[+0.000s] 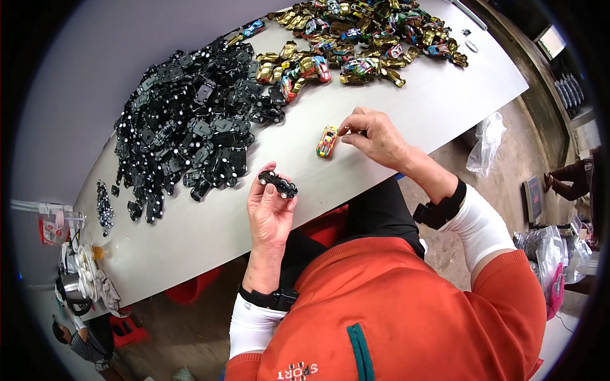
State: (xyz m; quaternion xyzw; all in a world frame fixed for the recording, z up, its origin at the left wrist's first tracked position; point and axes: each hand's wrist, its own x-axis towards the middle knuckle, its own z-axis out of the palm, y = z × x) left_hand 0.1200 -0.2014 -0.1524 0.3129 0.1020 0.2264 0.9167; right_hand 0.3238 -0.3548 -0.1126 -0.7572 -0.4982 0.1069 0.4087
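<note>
My left hand point(270, 219), at the centre of the frame, is curled around a black toy-car chassis point(278, 185), thumb on one side and fingers on the other. That is a light grip near the fingertips, so the piece could slip if I loosened or tilted it, and its wheels might help it roll away. It sits not far from the near edge of the worktop point(181, 251), so a drop there could end on the floor.

My right hand point(376, 136), right of centre, has its fingers bent and the thumb drawn in toward them. The fingertips are at the side of the bright yellow, red and green toy-car body point(326, 141), which lies alone on the worktop just above the middle of the frame. I cannot tell whether I am touching it or have a tiny part pinched there. A careless nudge could slide it or tip it over, since nothing stands around it to stop it.

The heap of black chassis point(190, 120) at upper left is piled loosely; a knock from my left hand could send pieces sliding. The mixed car bodies point(381, 41) at the top of the frame lie overlapping, so their paint might get scuffed if they were raked about.
</note>
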